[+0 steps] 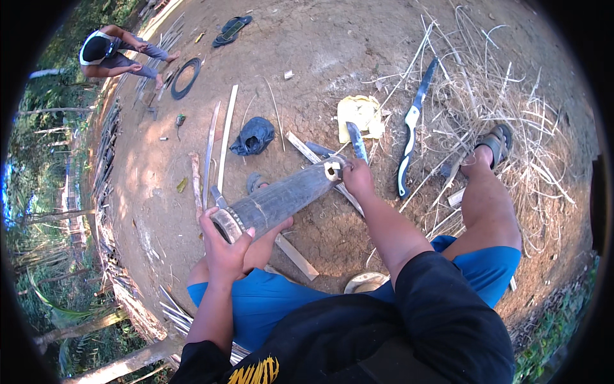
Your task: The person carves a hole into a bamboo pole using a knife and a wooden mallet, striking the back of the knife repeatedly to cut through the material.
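A thick dark-grey bamboo tube [278,201] lies slantwise across my lap, held in both hands. Around its nearer left end, which shows a hollow opening and a row of small marks along the rim, my left hand [225,242] is closed. My right hand [358,178] grips the other end, beside a squarish hole cut in the wall. Just beyond that hand is a bluish blade-like piece [356,139], overlapping a yellow bag [366,110]; I cannot tell whether the hand touches it.
A folding-style handsaw [410,131] lies to the right, beside a heap of pale bamboo shavings [486,96]. A black plastic bag [254,136], wood strips [228,137] and a coiled black hose [186,79] lie leftward. Another person [118,54] sits at the far left.
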Action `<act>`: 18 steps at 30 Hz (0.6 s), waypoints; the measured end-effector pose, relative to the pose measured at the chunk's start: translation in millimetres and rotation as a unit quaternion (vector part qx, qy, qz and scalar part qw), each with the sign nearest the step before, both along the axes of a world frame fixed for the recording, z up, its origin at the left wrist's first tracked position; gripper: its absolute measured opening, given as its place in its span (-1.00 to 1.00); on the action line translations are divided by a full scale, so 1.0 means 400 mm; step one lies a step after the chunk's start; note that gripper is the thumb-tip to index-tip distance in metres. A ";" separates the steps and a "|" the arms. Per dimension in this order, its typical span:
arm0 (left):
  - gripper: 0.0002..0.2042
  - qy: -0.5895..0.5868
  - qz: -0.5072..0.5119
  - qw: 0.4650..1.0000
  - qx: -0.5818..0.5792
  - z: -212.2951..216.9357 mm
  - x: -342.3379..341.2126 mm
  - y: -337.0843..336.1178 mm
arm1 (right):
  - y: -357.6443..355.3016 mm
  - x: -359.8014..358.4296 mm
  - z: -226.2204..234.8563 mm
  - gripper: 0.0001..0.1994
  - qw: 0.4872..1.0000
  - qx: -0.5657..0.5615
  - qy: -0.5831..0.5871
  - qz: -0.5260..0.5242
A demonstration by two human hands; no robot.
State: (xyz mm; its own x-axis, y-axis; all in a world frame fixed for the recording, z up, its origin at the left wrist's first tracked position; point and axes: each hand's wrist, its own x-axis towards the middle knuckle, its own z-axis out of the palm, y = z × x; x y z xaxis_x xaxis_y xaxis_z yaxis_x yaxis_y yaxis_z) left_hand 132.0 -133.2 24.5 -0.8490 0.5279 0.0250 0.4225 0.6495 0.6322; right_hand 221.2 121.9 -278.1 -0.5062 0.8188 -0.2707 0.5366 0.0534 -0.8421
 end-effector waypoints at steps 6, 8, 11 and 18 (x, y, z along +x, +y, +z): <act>-0.31 0.003 -0.006 1.000 -0.005 0.006 -0.007 0.001 | 0.014 -0.011 0.040 -0.72 0.983 0.087 0.053 0.150; -0.27 -0.014 0.001 1.000 -0.009 0.010 -0.011 0.002 | 0.010 -0.007 0.051 -0.75 0.986 0.056 0.026 0.158; -0.24 -0.037 0.014 0.999 -0.007 0.014 -0.022 0.008 | 0.007 0.008 0.067 -0.80 0.996 -0.011 0.012 0.093; -0.23 -0.038 0.004 0.999 -0.002 0.026 -0.099 0.030 | 0.015 0.179 0.074 -0.71 0.961 -0.006 -0.262 0.088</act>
